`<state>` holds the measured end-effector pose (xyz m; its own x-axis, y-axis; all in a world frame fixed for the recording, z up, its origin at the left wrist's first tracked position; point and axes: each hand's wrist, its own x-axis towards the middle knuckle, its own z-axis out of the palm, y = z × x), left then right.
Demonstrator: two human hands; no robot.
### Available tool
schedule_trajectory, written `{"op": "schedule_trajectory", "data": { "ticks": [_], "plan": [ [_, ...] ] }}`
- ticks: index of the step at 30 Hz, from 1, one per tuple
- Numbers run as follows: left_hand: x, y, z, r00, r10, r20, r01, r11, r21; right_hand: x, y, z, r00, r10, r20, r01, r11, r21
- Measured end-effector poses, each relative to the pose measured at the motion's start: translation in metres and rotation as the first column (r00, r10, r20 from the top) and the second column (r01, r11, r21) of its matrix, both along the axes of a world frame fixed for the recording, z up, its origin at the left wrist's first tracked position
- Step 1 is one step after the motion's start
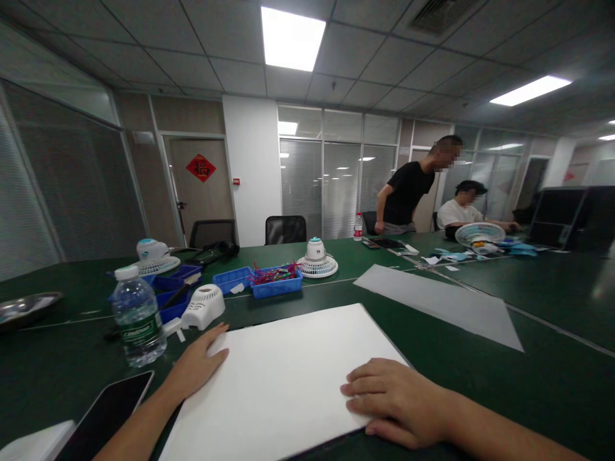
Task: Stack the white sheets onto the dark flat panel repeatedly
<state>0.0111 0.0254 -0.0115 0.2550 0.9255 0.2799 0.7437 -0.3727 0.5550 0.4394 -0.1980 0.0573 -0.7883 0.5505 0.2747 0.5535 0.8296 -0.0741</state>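
A large white sheet or board (283,384) with a dark edge beneath it lies flat on the green table before me. At its left edge rests my left hand (198,362), thumb and fingers apart, touching the rim without a grip on it. My right hand (391,402) lies over the right edge, fingers stretched flat on the white surface and thumb nearer to me. Just beyond my left hand stands a white vented plastic housing (205,306).
Left are a water bottle (138,320) and a phone (108,416). Farther back sit a blue bin (277,288) of coloured wires, a fan head (317,259) and another fan (156,256). A pale sheet (442,304) lies right. Two people (408,192) are across the table.
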Motion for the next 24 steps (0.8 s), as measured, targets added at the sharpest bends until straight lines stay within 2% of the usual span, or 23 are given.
{"op": "schedule_trajectory", "data": {
  "ticks": [4, 14, 24],
  "plan": [
    [-0.001, 0.001, -0.001, 1.000, -0.028, 0.004, 0.028, 1.000, 0.007, 0.000, 0.000, 0.000, 1.000, 0.004, -0.005, -0.004, 1.000, -0.018],
    [0.003, -0.005, 0.009, 0.999, -0.030, -0.015, 0.029, 0.999, -0.028, 0.002, 0.003, -0.005, 0.999, -0.005, -0.054, 0.003, 0.999, -0.046],
    [0.004, -0.004, 0.008, 0.998, -0.032, -0.056, 0.032, 0.999, -0.004, 0.004, 0.005, -0.005, 0.997, -0.010, -0.075, 0.005, 0.998, -0.069]
  ]
}}
